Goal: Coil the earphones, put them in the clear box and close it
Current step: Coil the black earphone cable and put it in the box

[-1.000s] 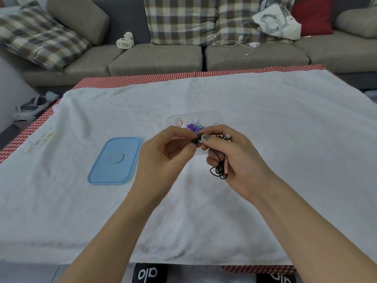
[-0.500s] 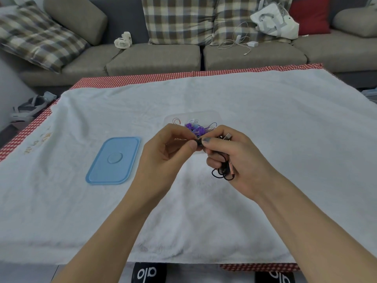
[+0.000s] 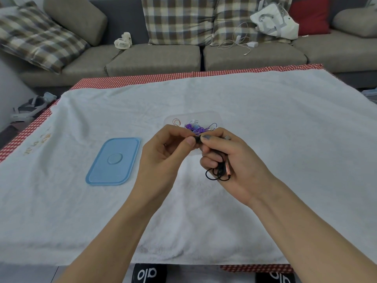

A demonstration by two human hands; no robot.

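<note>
The black earphones (image 3: 219, 173) are bundled in my right hand (image 3: 234, 160), loops of cord hanging below its curled fingers. My left hand (image 3: 167, 152) pinches the cord's black end against my right thumb, just in front of the clear box (image 3: 212, 116). The box stands open on the white towel, with purple, white and orange cords inside; my hands hide its near side. Its blue lid (image 3: 114, 161) lies flat on the towel to the left of my left hand.
A white towel (image 3: 285, 139) covers the table over a red checked cloth (image 3: 130, 81). Behind the table is a grey sofa (image 3: 155, 58) with plaid cushions, a small white fan (image 3: 123, 40), a white charger cable (image 3: 240, 42) and a white bag (image 3: 273, 21).
My hands stay together in front of the box, with small finger movements on the cord. The hanging loops have shifted slightly under my right hand.
</note>
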